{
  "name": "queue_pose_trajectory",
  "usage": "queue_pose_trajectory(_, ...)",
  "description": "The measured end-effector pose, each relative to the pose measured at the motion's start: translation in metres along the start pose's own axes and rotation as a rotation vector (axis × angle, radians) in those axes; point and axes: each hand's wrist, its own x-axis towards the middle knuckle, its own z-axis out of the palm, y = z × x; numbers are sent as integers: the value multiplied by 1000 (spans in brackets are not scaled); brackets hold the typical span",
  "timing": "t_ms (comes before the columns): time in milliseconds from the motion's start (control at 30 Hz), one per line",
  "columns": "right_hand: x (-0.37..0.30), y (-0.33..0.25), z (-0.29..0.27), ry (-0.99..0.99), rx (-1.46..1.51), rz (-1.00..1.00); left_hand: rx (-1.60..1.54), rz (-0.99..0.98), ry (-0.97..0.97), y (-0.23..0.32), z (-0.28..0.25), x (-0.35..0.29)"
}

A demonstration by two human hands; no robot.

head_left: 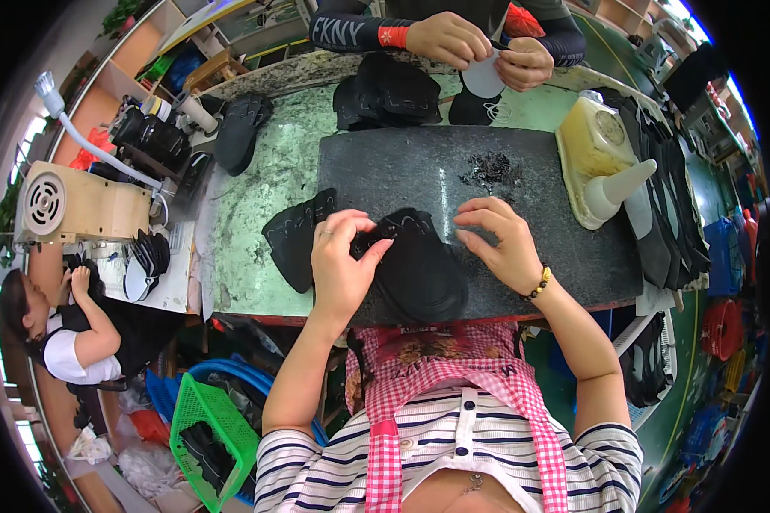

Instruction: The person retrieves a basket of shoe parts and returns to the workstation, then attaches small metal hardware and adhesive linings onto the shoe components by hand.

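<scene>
A black shoe upper [415, 272] with stitching near its opening lies in front of me, its rounded toe toward my body. Beside its left edge is my left hand [344, 267], thumb and forefinger apart around a gap where black material shows. My right hand [503, 244] is off the upper's right side, thumb and fingers parted with nothing visible between them. More black uppers [298, 241] with pale stitching lie just left of my left hand. Both hands hover over the near edge of a dark work mat [556, 248].
Across the table a co-worker's hands [479, 56] hold a pale oval piece. A stack of black uppers [389, 90] lies nearby. A yellowish glue pot with a white cone [603, 192] stands right, beside hanging dark pieces [672, 205]. Black scraps [492, 173] dot the mat; a green basket [198, 402] sits lower left.
</scene>
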Motion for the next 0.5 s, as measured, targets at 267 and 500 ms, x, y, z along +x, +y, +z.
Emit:
queue_pose_trajectory(267,29,-44,-33,-610,873,51,-168,784,-81,57,-33,-7)
queue_pose_trajectory(500,10,-46,-24,-616,917,-5,-259,863,-46,56,-24,-20)
